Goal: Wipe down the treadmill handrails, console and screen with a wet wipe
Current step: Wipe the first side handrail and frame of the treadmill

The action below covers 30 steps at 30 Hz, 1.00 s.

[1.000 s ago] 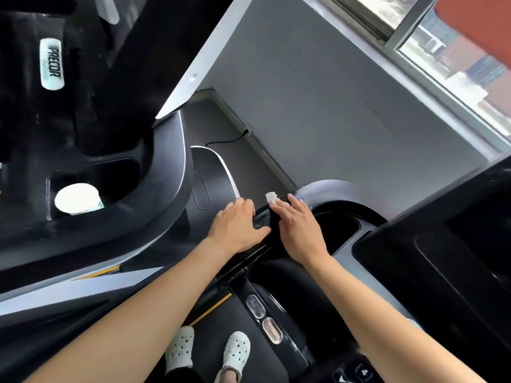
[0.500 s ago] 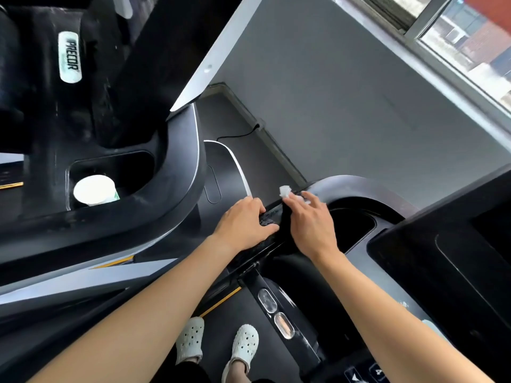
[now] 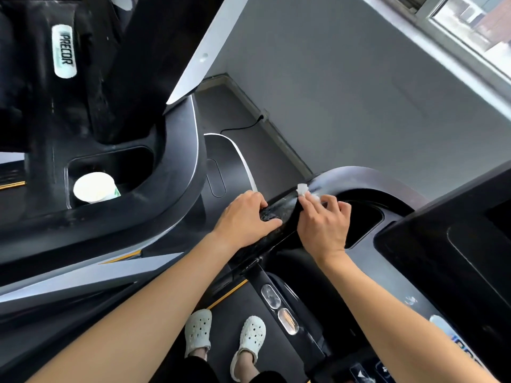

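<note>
Wet wipe (image 3: 302,189) on handrail (image 3: 280,210) – both hands at the bar

Head view, looking steeply down from the treadmill belt (image 3: 229,316). Left hand (image 3: 246,217) grips the glossy black handrail: fingers curled over the far side, thumb lying along the near side. Right hand (image 3: 323,225) sits just beside it, a narrow strip of bar showing between the two. Its fingers are bent and pinch the crumpled white wet wipe, holding it against the rail where the bar starts to bend toward the console (image 3: 442,258). A small tuft of the wipe sticks out past the index fingertip. Smears and droplets show on the rail surface between the hands and along the grey curve beyond the wipe.

Below the hands – two oval metal plates (image 3: 279,308) on a lower bar, and a pair of white perforated shoes (image 3: 224,334) on the belt. Console panel is dark, far right of view.

Left of frame: a neighbouring machine (image 3: 171,189), black, with a white cup (image 3: 94,187) in its tray recess. Grey wall (image 3: 345,92) ahead, a black cable (image 3: 243,127) on the floor near its base, and a window (image 3: 470,29) at upper right.
</note>
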{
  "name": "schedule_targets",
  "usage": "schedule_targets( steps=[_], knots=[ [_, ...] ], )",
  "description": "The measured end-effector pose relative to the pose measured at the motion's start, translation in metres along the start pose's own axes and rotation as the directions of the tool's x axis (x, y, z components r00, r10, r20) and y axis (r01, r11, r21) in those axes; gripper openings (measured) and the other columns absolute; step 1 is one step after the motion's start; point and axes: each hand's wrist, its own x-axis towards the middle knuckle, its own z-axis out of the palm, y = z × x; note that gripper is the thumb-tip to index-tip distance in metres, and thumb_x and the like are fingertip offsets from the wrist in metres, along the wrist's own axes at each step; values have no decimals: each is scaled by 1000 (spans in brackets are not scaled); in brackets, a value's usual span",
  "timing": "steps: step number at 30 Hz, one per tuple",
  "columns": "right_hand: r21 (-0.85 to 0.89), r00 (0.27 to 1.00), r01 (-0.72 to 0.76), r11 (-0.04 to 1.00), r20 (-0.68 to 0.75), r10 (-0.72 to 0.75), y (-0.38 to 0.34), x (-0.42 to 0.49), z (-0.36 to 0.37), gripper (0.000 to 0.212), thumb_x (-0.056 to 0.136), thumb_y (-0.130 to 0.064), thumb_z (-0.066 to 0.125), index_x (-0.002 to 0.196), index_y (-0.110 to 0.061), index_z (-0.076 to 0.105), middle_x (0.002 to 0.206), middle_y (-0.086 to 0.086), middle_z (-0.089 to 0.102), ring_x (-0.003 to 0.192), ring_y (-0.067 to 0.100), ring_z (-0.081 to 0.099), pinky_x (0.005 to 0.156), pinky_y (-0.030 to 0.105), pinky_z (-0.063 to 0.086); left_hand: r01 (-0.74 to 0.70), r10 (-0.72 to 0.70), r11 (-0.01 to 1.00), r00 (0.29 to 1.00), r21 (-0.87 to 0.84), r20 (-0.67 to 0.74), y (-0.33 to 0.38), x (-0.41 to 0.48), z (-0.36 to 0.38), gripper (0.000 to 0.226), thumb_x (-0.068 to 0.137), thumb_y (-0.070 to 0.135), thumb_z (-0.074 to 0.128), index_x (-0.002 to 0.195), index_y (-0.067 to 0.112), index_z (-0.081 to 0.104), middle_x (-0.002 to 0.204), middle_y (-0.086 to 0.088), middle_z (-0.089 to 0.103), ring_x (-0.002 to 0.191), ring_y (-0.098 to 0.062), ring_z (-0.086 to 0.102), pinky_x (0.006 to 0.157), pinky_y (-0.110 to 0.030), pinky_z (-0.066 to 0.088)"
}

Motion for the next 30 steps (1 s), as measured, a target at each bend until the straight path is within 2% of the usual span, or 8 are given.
schedule_targets(
  steps=[7, 10, 12, 14, 21, 23, 27, 30],
  knots=[
    [382, 975, 122, 916, 125, -182, -12, -1, -14, 43, 79, 12, 65, 117, -7, 73, 120, 0, 72, 82, 30, 53, 78, 36, 55, -26, 26, 996, 1000, 87, 2, 15, 7, 2, 42, 85, 55, 67, 106, 21, 54, 106, 3, 50, 105, -19, 50, 84, -36, 45],
    [340, 978, -110, 934, 206, 41, 11, 0, -7, 55, 76, 21, 60, 121, -9, 71, 122, 6, 68, 88, 31, 50, 78, 39, 54, -70, 70, 994, 998, 83, 5, 19, 9, 8, 42, 87, 49, 66, 115, 20, 54, 112, 3, 48, 109, -20, 48, 93, -40, 48],
    [301, 921, -360, 883, 266, 285, 23, -3, -1, 59, 78, 21, 57, 127, -10, 68, 126, 10, 61, 95, 32, 52, 81, 41, 54, -104, 104, 992, 995, 72, 7, 22, 10, 10, 44, 89, 44, 65, 123, 20, 53, 118, 3, 48, 113, -19, 47, 97, -40, 47],
    [328, 867, -485, 811, 300, 397, 25, -6, -1, 56, 84, 18, 57, 133, -9, 66, 121, 10, 57, 99, 31, 56, 83, 41, 54, -136, 135, 989, 991, 59, 9, 26, 12, 12, 45, 89, 39, 65, 128, 20, 52, 123, 5, 48, 115, -19, 47, 99, -40, 47],
    [474, 923, -374, 797, 274, 270, -3, -19, -20, 44, 89, 11, 66, 128, -9, 69, 114, 5, 66, 99, 23, 62, 87, 31, 55, -144, 144, 985, 990, 98, 5, 34, 17, 18, 50, 88, 41, 67, 132, 21, 53, 128, 5, 53, 120, -19, 49, 101, -43, 46],
    [521, 904, -425, 740, 282, 320, 3, -17, -20, 40, 93, 8, 63, 128, -10, 68, 113, 2, 65, 96, 17, 63, 89, 29, 55, -133, 134, 988, 991, 76, -14, 34, 18, 20, 53, 87, 43, 69, 132, 21, 54, 127, 6, 53, 121, -17, 50, 102, -43, 47],
    [515, 782, -618, 595, 324, 532, 18, -4, -10, 21, 99, -3, 62, 115, -8, 74, 106, -3, 58, 88, 11, 59, 87, 35, 54, -98, 99, 995, 994, 33, -37, 31, 14, 21, 57, 86, 50, 70, 134, 22, 56, 122, 9, 53, 118, -13, 53, 102, -37, 48],
    [486, 794, -606, 630, 335, 507, 10, -3, -13, 14, 100, -7, 61, 105, -8, 74, 101, -3, 52, 81, 13, 55, 77, 32, 52, -95, 97, 994, 994, 53, -44, 31, 11, 20, 56, 87, 53, 71, 132, 22, 59, 119, 9, 54, 114, -13, 55, 98, -35, 49]
  ],
)
